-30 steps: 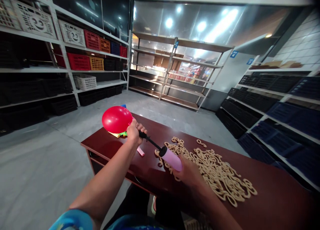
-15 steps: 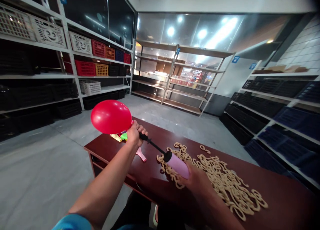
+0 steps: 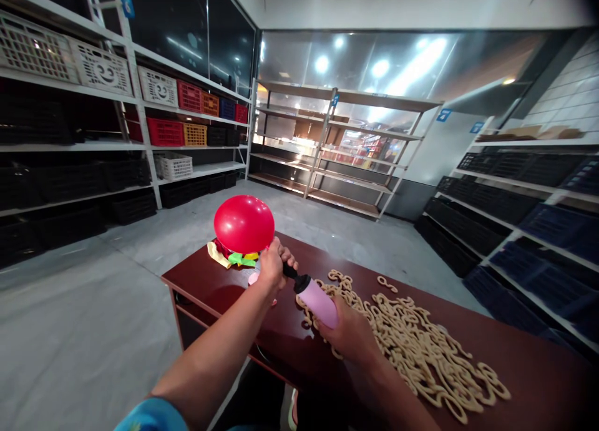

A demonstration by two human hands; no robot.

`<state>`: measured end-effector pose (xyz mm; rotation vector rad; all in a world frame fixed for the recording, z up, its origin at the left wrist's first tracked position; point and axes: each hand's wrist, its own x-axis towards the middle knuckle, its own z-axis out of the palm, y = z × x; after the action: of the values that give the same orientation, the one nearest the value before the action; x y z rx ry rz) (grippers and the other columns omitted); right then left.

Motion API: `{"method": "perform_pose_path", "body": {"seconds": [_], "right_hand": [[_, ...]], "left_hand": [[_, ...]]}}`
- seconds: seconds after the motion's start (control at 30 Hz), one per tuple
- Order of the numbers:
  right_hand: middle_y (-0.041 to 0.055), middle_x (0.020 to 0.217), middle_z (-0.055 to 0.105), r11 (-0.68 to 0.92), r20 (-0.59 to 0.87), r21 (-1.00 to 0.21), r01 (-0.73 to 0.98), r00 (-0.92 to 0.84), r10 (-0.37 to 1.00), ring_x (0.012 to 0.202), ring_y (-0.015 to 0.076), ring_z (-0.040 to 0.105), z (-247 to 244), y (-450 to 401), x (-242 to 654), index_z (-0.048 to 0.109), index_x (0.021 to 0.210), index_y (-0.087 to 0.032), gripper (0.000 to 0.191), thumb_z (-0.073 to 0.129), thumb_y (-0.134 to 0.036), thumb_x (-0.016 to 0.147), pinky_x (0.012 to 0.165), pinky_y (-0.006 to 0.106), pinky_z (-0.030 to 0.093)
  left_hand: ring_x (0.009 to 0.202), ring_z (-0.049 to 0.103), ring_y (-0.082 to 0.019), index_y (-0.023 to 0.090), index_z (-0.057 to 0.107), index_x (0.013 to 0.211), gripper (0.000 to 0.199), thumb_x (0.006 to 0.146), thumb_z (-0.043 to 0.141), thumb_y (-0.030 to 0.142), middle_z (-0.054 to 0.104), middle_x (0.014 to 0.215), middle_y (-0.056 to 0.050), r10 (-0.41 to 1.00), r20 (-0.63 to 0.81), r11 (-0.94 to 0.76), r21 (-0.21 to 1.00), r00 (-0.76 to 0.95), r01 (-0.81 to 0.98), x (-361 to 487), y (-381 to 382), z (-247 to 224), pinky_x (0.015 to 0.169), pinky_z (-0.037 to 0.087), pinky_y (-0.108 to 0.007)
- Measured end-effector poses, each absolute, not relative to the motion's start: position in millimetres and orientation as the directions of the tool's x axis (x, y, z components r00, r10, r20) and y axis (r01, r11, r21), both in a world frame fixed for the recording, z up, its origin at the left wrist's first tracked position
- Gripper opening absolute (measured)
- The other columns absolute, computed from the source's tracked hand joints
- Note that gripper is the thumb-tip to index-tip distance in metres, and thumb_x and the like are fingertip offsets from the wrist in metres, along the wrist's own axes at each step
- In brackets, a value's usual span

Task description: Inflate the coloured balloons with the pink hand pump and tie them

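Observation:
An inflated red balloon (image 3: 244, 224) sits at the black tip end of a hand pump, above the table's left part. My left hand (image 3: 277, 266) is closed round the balloon's neck and the pump's black end. The pump's pink barrel (image 3: 318, 301) is gripped low down by my right hand (image 3: 349, 331); little of the black rod shows between barrel and left hand. Behind and below the balloon lie uninflated balloons, among them a cream one (image 3: 218, 255) and a green one (image 3: 241, 259). A pink one is partly hidden by my left hand.
Many tan ring-like chain pieces (image 3: 416, 337) cover the right half of the dark red table (image 3: 201, 287). Shelves with crates (image 3: 173, 131) stand at the left, a metal rack (image 3: 322, 150) at the back, and dark crates (image 3: 486, 213) at the right.
The pump has been pushed together: its long black rod has mostly gone into the barrel. The balloon and left hand have shifted right, and the right hand has moved up and left.

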<state>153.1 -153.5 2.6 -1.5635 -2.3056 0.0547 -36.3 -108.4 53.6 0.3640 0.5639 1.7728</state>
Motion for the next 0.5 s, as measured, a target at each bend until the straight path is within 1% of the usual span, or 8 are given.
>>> {"method": "perform_pose_path", "body": {"seconds": [0.1,0.2,0.27,0.37,0.5], "right_hand": [[0.0044,0.083,0.066,0.375,0.26,-0.215,0.902,-0.317,0.912,0.068,0.0192,0.06,1.8,-152.6,172.0,0.054,0.104,-0.022,0.041,0.059,-0.042,0.069,0.057,0.026,0.034],[0.0054,0.082,0.066,0.402,0.242,-0.199,0.894,-0.353,0.904,0.069,0.0199,0.06,-0.7,-151.6,195.3,0.056,0.095,-0.02,0.033,0.058,-0.04,0.068,0.058,0.028,0.037],[0.0055,0.082,0.065,0.404,0.228,-0.188,0.895,-0.36,0.904,0.069,0.0203,0.06,-2.7,-151.8,203.9,0.055,0.092,-0.02,0.03,0.058,-0.037,0.068,0.058,0.028,0.037],[0.0052,0.081,0.065,0.387,0.228,-0.17,0.906,-0.346,0.91,0.068,0.0201,0.06,-5.2,-152.9,198.6,0.054,0.092,-0.02,0.03,0.058,-0.037,0.068,0.057,0.028,0.035],[0.0051,0.08,0.066,0.379,0.244,-0.173,0.909,-0.333,0.911,0.068,0.0187,0.059,-5.6,-152.7,170.6,0.054,0.097,-0.02,0.033,0.057,-0.04,0.07,0.057,0.026,0.032]], "left_hand": [[0.035,0.033,-0.009,0.02,0.022,0.055,0.041,0.081,0.048,0.038,0.025,0.043,0.006,0.954,-0.02,-0.239,0.551,-0.299,-0.8,-58.6,-104.9,60.8,0.039,0.033,-0.024],[0.035,0.032,-0.008,0.02,0.021,0.055,0.041,0.082,0.046,0.037,0.024,0.043,0.006,0.943,-0.023,-0.269,0.536,-0.333,-0.8,-81.9,-101.7,66.8,0.039,0.033,-0.023],[0.035,0.031,-0.008,0.019,0.021,0.055,0.04,0.083,0.045,0.036,0.024,0.043,0.006,0.936,-0.028,-0.284,0.527,-0.351,-0.801,-89.0,-100.5,67.5,0.039,0.032,-0.022],[0.035,0.031,-0.008,0.019,0.021,0.056,0.039,0.083,0.045,0.034,0.023,0.043,0.006,0.937,-0.05,-0.271,0.522,-0.347,-0.809,-80.9,-100.6,63.0,0.039,0.031,-0.022],[0.035,0.032,-0.008,0.02,0.022,0.056,0.04,0.081,0.047,0.037,0.024,0.043,0.006,0.955,-0.089,-0.195,0.532,-0.283,-0.824,-48.8,-104.9,51.5,0.038,0.031,-0.023]]}}
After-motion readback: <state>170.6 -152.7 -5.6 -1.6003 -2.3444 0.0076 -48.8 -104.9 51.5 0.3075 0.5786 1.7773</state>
